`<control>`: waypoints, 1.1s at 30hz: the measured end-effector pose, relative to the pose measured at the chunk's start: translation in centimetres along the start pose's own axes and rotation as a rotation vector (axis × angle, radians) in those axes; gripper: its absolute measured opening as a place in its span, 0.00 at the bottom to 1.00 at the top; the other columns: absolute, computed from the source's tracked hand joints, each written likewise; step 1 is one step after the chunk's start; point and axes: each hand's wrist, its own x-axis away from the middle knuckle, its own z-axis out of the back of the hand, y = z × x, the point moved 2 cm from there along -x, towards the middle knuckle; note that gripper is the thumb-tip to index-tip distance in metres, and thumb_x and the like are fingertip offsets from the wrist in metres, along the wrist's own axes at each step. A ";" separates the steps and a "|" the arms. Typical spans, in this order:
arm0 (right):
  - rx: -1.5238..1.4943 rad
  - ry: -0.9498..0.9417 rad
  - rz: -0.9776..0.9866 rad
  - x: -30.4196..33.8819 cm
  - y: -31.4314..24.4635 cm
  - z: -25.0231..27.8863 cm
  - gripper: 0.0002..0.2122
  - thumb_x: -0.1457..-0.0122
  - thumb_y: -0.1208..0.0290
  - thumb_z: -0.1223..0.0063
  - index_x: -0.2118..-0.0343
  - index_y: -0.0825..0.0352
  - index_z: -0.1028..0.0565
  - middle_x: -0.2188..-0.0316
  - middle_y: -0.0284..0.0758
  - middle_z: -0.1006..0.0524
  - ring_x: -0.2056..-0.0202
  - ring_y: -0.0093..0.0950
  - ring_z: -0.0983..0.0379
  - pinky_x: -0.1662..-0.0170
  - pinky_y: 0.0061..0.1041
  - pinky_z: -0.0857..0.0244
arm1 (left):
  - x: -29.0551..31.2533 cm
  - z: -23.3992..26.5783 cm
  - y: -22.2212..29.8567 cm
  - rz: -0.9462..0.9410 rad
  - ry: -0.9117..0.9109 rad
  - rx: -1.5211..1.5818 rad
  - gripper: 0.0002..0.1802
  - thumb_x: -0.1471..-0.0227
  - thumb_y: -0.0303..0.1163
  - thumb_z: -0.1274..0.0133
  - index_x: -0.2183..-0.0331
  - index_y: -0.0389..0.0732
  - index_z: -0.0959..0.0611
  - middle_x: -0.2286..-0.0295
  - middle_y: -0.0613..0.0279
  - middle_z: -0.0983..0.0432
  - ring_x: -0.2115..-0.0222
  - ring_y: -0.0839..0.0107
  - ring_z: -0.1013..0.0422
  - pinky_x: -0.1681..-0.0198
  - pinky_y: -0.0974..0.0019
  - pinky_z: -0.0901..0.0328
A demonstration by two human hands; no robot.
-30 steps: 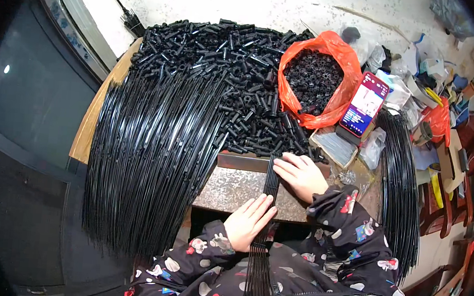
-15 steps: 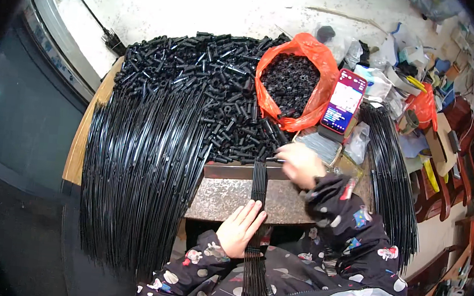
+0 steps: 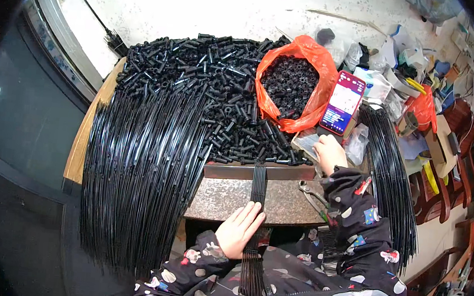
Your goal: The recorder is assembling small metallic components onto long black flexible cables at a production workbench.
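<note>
My left hand (image 3: 239,230) lies with its fingers stretched over a flat row of thin black rods (image 3: 258,186) at the table's front edge. The rods run from a low brown ledge (image 3: 226,171) down over my lap. My right hand (image 3: 330,153) is at a shallow tray of thin greyish pins (image 3: 308,142), just below a phone (image 3: 343,104). Its fingers are bent together, and whatever may be between their tips is too small to make out. Behind the ledge, a big heap of short black tubes (image 3: 188,59) covers the table.
An open red plastic bag (image 3: 329,66) holds small black parts. Pliers (image 3: 314,199) lie on the speckled tabletop (image 3: 227,198). Long black rods hang in a thick bunch at the left (image 3: 138,179) and another at the right (image 3: 394,184). Mixed clutter fills the far right.
My right hand has moved right and slightly up, from the top end of the rod row to the pin tray, uncovering the pliers. My left hand has stayed in place.
</note>
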 end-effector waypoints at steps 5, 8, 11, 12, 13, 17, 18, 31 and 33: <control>-0.327 0.017 0.204 -0.2 -4.6 -0.3 0.12 0.63 0.79 0.61 0.71 0.65 0.34 0.76 0.36 0.35 0.74 0.33 0.38 0.71 0.25 0.42 | 0.6 -0.3 -0.2 0.020 0.012 0.002 0.43 0.77 0.48 0.49 0.60 0.31 0.41 0.57 0.42 0.52 0.55 0.52 0.53 0.55 0.59 0.55; -0.444 -0.041 0.350 0.1 -6.4 -2.3 0.12 0.63 0.79 0.60 0.70 0.65 0.34 0.78 0.37 0.35 0.75 0.34 0.37 0.73 0.25 0.42 | 0.7 0.1 0.2 0.030 0.022 0.011 0.43 0.78 0.48 0.49 0.60 0.31 0.41 0.57 0.42 0.52 0.55 0.52 0.53 0.55 0.59 0.55; -0.427 -0.080 0.292 0.3 -6.8 -2.6 0.08 0.62 0.78 0.59 0.74 0.66 0.33 0.80 0.36 0.36 0.77 0.33 0.37 0.75 0.25 0.42 | 0.4 -0.2 0.1 0.036 0.027 0.036 0.42 0.78 0.47 0.49 0.60 0.31 0.41 0.57 0.43 0.52 0.55 0.52 0.53 0.55 0.59 0.55; -0.423 -0.056 0.291 0.5 -6.6 -2.7 0.07 0.62 0.77 0.59 0.75 0.66 0.33 0.81 0.36 0.36 0.77 0.33 0.37 0.75 0.25 0.41 | 0.4 -0.3 0.2 0.025 0.028 0.047 0.42 0.78 0.47 0.49 0.60 0.31 0.41 0.57 0.43 0.52 0.55 0.52 0.53 0.55 0.59 0.55; -0.402 -0.079 0.273 0.5 -6.3 -2.6 0.07 0.62 0.77 0.58 0.76 0.66 0.32 0.81 0.36 0.36 0.77 0.33 0.37 0.75 0.25 0.41 | 0.3 -0.2 0.2 0.018 0.033 0.044 0.43 0.78 0.47 0.48 0.60 0.32 0.41 0.57 0.44 0.52 0.55 0.52 0.53 0.55 0.59 0.55; -0.411 -0.118 0.206 0.7 -5.9 -2.0 0.05 0.62 0.77 0.58 0.78 0.66 0.32 0.81 0.36 0.35 0.78 0.33 0.36 0.75 0.25 0.41 | 0.3 -0.3 0.3 0.024 0.044 0.064 0.43 0.79 0.46 0.48 0.59 0.32 0.42 0.57 0.44 0.52 0.55 0.52 0.53 0.55 0.59 0.55; -0.424 -0.110 0.205 0.7 -6.0 -1.9 0.05 0.62 0.77 0.57 0.78 0.66 0.32 0.81 0.36 0.35 0.78 0.33 0.36 0.75 0.25 0.41 | 0.4 -0.1 0.4 0.025 0.043 0.066 0.43 0.79 0.46 0.48 0.59 0.32 0.42 0.57 0.44 0.52 0.55 0.52 0.53 0.55 0.59 0.55; -0.459 -0.105 0.204 0.8 -6.3 -2.0 0.06 0.63 0.78 0.57 0.77 0.66 0.31 0.81 0.35 0.35 0.78 0.32 0.36 0.75 0.24 0.41 | 0.3 -0.3 0.3 0.021 0.053 0.067 0.42 0.78 0.44 0.49 0.59 0.31 0.42 0.57 0.43 0.51 0.56 0.52 0.52 0.55 0.59 0.54; -0.445 -0.095 0.203 0.8 -6.4 -2.3 0.07 0.62 0.78 0.57 0.77 0.66 0.31 0.81 0.35 0.35 0.78 0.32 0.36 0.75 0.24 0.41 | 0.2 -0.2 0.4 0.019 0.066 0.057 0.41 0.78 0.44 0.49 0.59 0.31 0.42 0.57 0.43 0.51 0.56 0.52 0.52 0.55 0.59 0.54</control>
